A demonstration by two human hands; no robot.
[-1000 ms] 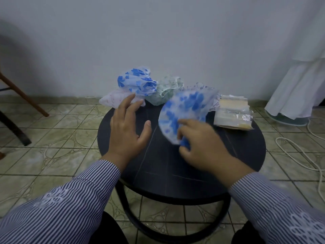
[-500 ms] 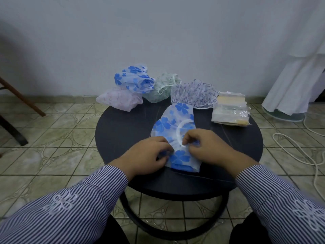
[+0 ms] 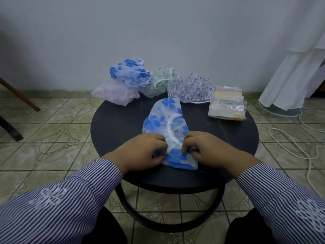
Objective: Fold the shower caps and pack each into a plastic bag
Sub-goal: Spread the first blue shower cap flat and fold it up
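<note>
A white shower cap with blue flowers (image 3: 164, 120) lies flattened on the round black table (image 3: 112, 127), its near end folded over. My left hand (image 3: 142, 152) pinches the cap's near left edge. My right hand (image 3: 204, 150) pinches the near right edge. At the table's far side sit several crumpled caps: a blue-flowered one (image 3: 129, 72), a pink one (image 3: 114, 93), a green one (image 3: 161, 81) and a purple-patterned one (image 3: 190, 89). A stack of clear plastic bags (image 3: 226, 104) lies at the far right.
The table stands on a tiled floor by a white wall. A white cord (image 3: 299, 147) loops on the floor to the right, near a white cloth-draped stand (image 3: 288, 81). A wooden leg (image 3: 19, 95) slants at the left.
A second ago my right hand held the blue-flowered cap in the air and my left hand was open. The cap now lies flat on the table with both hands pinching its near end.
</note>
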